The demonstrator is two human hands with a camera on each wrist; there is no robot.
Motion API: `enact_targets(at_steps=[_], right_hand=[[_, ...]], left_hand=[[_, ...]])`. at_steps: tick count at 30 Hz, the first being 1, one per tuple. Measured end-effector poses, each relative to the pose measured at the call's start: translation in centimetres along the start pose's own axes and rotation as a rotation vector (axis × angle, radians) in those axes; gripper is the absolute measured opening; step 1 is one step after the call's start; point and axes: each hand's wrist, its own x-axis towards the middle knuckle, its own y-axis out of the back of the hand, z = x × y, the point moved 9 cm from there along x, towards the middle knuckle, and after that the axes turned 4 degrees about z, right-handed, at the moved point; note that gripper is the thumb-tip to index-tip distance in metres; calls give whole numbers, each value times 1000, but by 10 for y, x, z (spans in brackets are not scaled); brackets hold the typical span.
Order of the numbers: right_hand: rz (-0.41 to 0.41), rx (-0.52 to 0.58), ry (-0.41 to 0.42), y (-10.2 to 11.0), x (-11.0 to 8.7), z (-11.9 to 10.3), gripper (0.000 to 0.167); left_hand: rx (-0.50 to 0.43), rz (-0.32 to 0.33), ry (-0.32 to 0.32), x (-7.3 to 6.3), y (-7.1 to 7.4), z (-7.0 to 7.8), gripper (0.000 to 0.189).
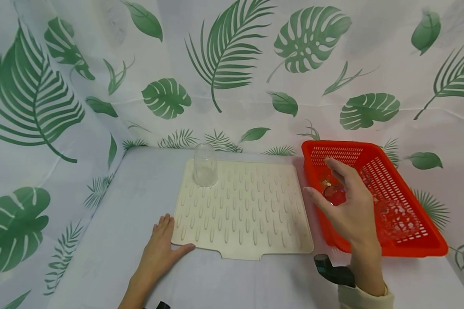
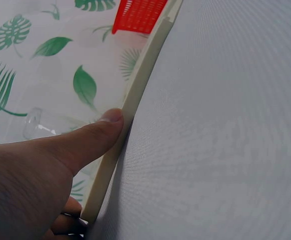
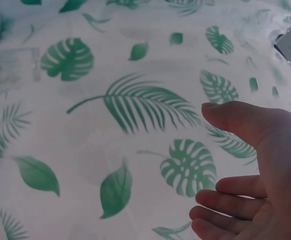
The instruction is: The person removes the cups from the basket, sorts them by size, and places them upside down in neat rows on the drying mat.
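My left hand [image 1: 159,246] rests at the near left corner of a cream ridged draining board [image 1: 251,240]. Its fingers lie along the left side, and the thumb touches the front edge, as the left wrist view also shows with the board's rim [image 2: 135,97]. A clear drinking glass [image 1: 205,167] stands at the board's back left. My right hand [image 1: 349,204] hovers over the left part of a red plastic basket [image 1: 413,206], thumb and fingers spread apart with nothing between them. In the right wrist view the right hand [image 3: 255,165] appears likewise unburdened.
Inside the basket are several clear glass items, among them a patterned one [image 1: 400,219] at the near right and one with a dark rim [image 1: 334,193] beneath my right hand. A pale cloth [image 1: 112,240] covers the table; leaf-printed sheeting [image 1: 232,111] rises behind and at the sides.
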Motion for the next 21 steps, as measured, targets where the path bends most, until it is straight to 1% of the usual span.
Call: enact_targets(at_steps=[2,5,10,13,16,21], right_hand=[[22,-13,-14,9,-1,6,81],[50,-48,-61,22,-3,17,81],[85,-139,-203,41,-11,40,84],[92,-211,-298,51,-16,56,83],[94,-260,-382,59,-19,71,82],[120,-291,-488,71,-24,93,77]], left_hand=[[-4,-1,1,0,0,0,112],[-6,-5,5,0,-1,-1,112],[-7,-10,7,1,-2,-2,113],[-9,-7,4,1,-1,-3,113],[-1,-5,2,1,-1,-3,113],[-8,2,-2,0,-1,-3,113]])
